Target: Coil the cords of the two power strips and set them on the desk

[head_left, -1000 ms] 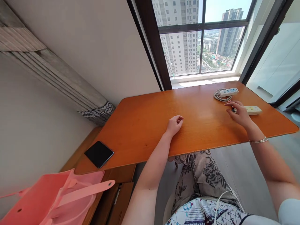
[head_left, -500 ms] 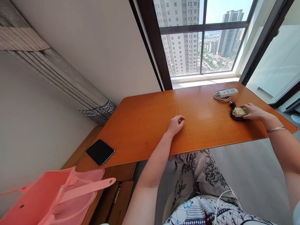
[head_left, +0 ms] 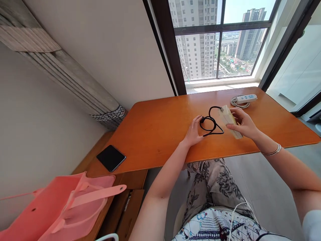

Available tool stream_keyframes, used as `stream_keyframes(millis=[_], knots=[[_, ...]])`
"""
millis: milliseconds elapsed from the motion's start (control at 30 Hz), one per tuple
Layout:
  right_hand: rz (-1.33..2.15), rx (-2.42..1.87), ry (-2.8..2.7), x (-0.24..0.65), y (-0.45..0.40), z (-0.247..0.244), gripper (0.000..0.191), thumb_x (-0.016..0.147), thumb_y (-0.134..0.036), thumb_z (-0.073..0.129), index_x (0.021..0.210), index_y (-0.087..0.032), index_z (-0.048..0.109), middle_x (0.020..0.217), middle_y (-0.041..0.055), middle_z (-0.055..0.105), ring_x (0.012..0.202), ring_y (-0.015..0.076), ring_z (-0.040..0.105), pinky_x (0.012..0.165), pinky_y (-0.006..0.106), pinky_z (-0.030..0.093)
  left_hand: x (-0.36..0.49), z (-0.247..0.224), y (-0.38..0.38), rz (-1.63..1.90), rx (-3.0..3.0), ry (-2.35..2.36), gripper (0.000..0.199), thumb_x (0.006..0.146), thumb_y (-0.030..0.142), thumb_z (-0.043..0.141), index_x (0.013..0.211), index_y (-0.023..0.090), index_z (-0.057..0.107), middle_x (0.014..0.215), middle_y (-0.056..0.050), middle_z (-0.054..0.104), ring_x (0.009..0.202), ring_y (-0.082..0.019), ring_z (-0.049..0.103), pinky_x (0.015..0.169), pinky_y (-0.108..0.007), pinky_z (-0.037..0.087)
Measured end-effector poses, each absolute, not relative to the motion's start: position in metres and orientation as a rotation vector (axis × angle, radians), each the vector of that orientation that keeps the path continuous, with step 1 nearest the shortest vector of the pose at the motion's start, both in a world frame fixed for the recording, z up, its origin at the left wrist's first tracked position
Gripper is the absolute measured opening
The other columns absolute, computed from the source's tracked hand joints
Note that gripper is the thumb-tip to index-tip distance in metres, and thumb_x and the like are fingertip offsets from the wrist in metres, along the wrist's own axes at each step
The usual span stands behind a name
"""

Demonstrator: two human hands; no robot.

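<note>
Near the middle of the wooden table, my right hand (head_left: 243, 123) grips a cream-coloured power strip (head_left: 227, 117) by its side, tilted. A black cord (head_left: 215, 124) runs from the strip's upper end and loops leftward. My left hand (head_left: 194, 131) is at the left side of the loops, its fingers curved around the black plug end and its thumb by the lower part of the cord. Behind my right hand lies a white power strip (head_left: 246, 98) with its pale cord (head_left: 239, 104) coiled beside it.
A black tablet or phone (head_left: 111, 158) lies at the left end of the orange-brown table (head_left: 155, 134). Below it, a pink bag (head_left: 60, 207) with a strap stands beside a brown drawer unit (head_left: 130, 211). A window is beyond the table.
My right hand has lifted the cream power strip and brought it left to the middle. My left hand has moved slightly right, opened from its curl and met the black cord, now spread in loops.
</note>
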State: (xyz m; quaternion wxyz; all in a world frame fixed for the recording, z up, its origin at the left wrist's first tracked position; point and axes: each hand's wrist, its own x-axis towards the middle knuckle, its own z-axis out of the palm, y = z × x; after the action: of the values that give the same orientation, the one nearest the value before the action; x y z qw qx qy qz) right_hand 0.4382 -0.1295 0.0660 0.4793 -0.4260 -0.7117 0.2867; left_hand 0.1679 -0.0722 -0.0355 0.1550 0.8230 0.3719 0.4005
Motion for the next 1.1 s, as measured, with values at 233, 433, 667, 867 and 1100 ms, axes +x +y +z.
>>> stream_keyframes(millis=[233, 433, 667, 867, 1100], knots=[[0.528, -1.014, -1.664, 0.454, -0.133, 0.072, 0.062, 0.068, -0.057, 0.085, 0.119, -0.026, 0.067, 0.114, 0.0067, 0.059, 0.096, 0.0229, 0.065, 0.08, 0.036, 0.058, 0.164, -0.031, -0.067, 1.1, 2.456, 1.374, 0.044, 0.08, 0.041, 0.078, 0.116, 0.019, 0.062, 0.126, -0.013, 0.063, 0.122, -0.029, 0.059, 0.109, -0.046, 0.045], [0.096, -1.299, -1.694, 0.511, -0.128, 0.071, 0.06, 0.071, -0.055, 0.082, 0.122, -0.026, 0.067, 0.122, 0.0113, 0.06, 0.1, 0.0286, 0.066, 0.078, 0.042, 0.059, 0.129, -0.014, -0.06, 0.91, 2.549, 1.547, 0.028, 0.091, 0.019, 0.058, 0.116, 0.02, 0.071, 0.112, -0.01, 0.064, 0.099, -0.022, 0.066, 0.089, -0.034, 0.053], [-0.543, -1.819, -1.995, 0.575, -0.125, 0.056, 0.055, 0.088, -0.048, 0.059, 0.135, -0.019, 0.06, 0.129, 0.0181, 0.061, 0.11, 0.0346, 0.062, 0.085, 0.043, 0.052, 0.041, 0.022, -0.04, 0.887, 2.411, 2.056, 0.037, 0.089, 0.012, 0.048, 0.109, 0.022, 0.078, 0.108, -0.01, 0.067, 0.102, -0.024, 0.064, 0.081, -0.033, 0.051], [-0.679, -1.914, -2.045, 0.591, -0.117, 0.039, 0.055, 0.092, -0.047, 0.054, 0.135, -0.013, 0.059, 0.128, 0.0227, 0.062, 0.107, 0.034, 0.062, 0.085, 0.04, 0.049, -0.012, 0.047, -0.038, 0.858, 2.299, 2.3, 0.037, 0.088, 0.013, 0.049, 0.109, 0.022, 0.078, 0.114, -0.009, 0.067, 0.107, -0.027, 0.063, 0.084, -0.035, 0.049], [-0.655, -1.881, -2.074, 0.586, -0.116, 0.039, 0.054, 0.093, -0.046, 0.051, 0.138, -0.015, 0.057, 0.131, 0.0232, 0.06, 0.11, 0.0365, 0.062, 0.083, 0.043, 0.05, -0.038, 0.046, -0.044, 0.68, 2.098, 2.428, 0.032, 0.088, 0.015, 0.046, 0.095, 0.02, 0.077, 0.116, -0.01, 0.067, 0.104, -0.026, 0.063, 0.079, -0.034, 0.048]])
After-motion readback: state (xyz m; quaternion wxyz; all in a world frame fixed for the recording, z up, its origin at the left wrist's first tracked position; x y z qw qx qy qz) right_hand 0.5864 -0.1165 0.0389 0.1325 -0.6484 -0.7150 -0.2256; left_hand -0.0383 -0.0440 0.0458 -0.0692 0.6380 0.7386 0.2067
